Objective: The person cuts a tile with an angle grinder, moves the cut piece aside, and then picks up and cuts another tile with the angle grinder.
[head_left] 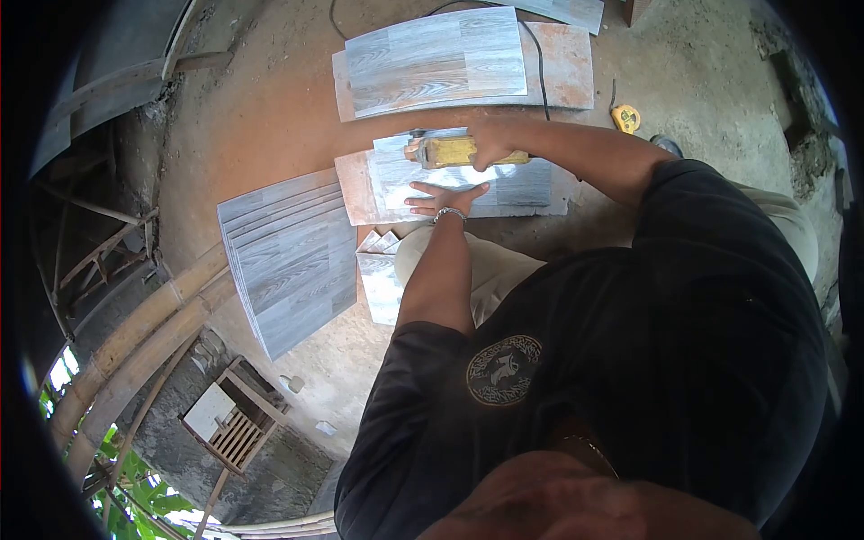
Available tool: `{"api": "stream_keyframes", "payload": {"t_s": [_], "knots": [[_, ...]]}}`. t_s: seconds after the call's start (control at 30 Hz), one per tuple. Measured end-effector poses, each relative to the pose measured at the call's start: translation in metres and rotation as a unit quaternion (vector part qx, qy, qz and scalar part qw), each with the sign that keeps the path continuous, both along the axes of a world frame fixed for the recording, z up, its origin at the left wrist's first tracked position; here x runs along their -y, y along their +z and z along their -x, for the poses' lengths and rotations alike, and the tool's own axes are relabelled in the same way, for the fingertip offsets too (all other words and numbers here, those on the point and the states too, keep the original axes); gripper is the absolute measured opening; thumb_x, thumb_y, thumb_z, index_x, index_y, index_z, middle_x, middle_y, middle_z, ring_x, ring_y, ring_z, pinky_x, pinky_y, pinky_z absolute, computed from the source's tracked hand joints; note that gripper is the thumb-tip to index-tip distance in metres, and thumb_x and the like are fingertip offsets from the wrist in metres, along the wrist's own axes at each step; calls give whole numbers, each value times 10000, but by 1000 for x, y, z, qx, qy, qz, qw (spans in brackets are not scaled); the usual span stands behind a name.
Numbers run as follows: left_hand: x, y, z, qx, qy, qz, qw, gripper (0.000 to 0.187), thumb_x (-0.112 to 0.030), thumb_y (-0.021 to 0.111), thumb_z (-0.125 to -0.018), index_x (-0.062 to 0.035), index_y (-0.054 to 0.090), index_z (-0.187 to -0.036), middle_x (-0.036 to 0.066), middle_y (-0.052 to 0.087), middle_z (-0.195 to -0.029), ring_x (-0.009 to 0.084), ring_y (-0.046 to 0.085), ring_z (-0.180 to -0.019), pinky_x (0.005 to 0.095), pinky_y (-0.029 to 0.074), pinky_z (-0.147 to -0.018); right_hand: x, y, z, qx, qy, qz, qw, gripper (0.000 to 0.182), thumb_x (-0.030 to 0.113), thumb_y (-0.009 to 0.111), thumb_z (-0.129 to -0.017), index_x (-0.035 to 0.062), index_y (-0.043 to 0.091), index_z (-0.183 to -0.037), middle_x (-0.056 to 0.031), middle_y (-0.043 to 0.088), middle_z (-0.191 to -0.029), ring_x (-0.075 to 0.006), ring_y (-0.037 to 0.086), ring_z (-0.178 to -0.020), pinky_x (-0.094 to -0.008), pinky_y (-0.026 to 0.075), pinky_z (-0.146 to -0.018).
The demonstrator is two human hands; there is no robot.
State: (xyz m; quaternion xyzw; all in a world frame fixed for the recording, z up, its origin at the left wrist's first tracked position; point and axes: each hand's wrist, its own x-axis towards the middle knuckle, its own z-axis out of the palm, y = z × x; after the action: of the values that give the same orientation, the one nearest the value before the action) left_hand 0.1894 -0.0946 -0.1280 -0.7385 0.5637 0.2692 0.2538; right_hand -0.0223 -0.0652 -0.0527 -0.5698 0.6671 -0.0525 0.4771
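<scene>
My right hand (pixel 492 142) is wrapped round the yellow body of an angle grinder (pixel 448 152), which lies level over a grey wood-patterned tile (pixel 525 187). Fingers spread, my left hand (pixel 447 199) presses flat on the same tile, just on the near side of the grinder. A bracelet circles the left wrist. Beneath that tile is a larger dusty reddish board or tile (pixel 358 196). Whether the grinder's disc touches the tile cannot be made out.
Stacked grey tiles (pixel 292 261) lie at the left, with more tiles (pixel 432 58) beyond the grinder. Small cut pieces (pixel 382 277) sit near my knee. A black cord (pixel 541 67) crosses the far tiles. A yellow tape measure (pixel 625 118) rests at the right. Bamboo poles (pixel 148 324) edge the left.
</scene>
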Motion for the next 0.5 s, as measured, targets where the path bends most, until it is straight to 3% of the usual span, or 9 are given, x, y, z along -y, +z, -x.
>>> {"api": "stream_keyframes", "payload": {"t_s": [0.13, 0.5], "knots": [[0, -1, 1, 10, 6, 6, 1000, 1821, -650, 991, -395, -133, -297, -1573, 295, -252, -1639, 444, -171, -1553, 506, 97, -1280, -4, 1, 5, 16, -9, -28, 999, 653, 374, 778, -630, -71, 707, -1103, -270, 721, -1039, -374, 712, -943, -446, 565, -810], [1, -3, 2, 21, 1, 6, 1000, 1815, -670, 980, -399, -129, -294, -1574, 298, -249, -1638, 434, -173, -1555, 501, 82, -1282, -20, 5, 15, 16, -29, -11, 999, 652, 373, 789, -613, -62, 715, -1093, -272, 719, -1047, -379, 710, -961, -445, 565, -824]]}}
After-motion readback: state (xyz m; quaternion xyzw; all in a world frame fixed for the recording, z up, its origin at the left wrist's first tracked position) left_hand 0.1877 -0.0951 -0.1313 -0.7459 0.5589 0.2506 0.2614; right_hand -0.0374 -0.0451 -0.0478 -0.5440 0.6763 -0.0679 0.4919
